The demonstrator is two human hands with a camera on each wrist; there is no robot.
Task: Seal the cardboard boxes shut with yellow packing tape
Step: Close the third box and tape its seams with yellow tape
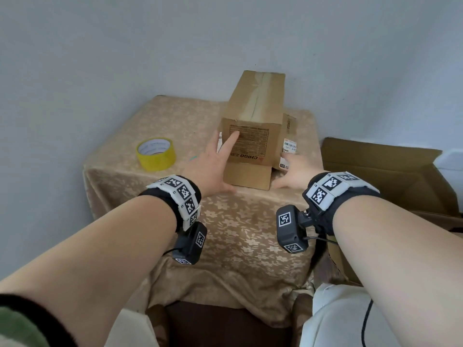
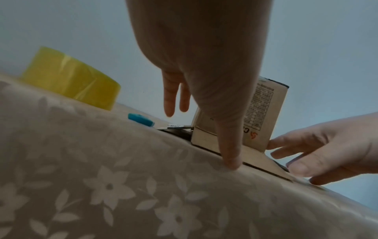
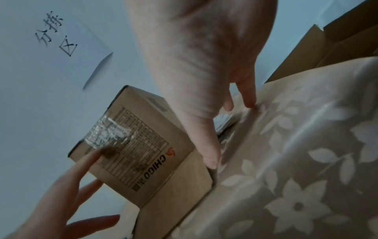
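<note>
A tall cardboard box (image 1: 253,136) printed CHIGO stands on the cloth-covered table (image 1: 155,113), its lower flaps splayed out onto the cloth. My left hand (image 1: 213,164) lies open against its left front, index finger straight on the printed face, thumb down by the front flap (image 2: 253,155). At the box's lower right corner my right hand (image 1: 292,174) is open, fingers spread, touching the side flap and the cloth. The yellow tape roll (image 1: 155,154) lies flat on the table to the left, untouched. In the right wrist view the box (image 3: 143,153) carries crinkled clear tape on its face.
A large open cardboard carton (image 1: 390,176) stands on the floor to the right of the table. A small blue object (image 2: 141,121) lies on the cloth between tape and box. The wall is close behind, with a paper sign (image 3: 57,45) on it.
</note>
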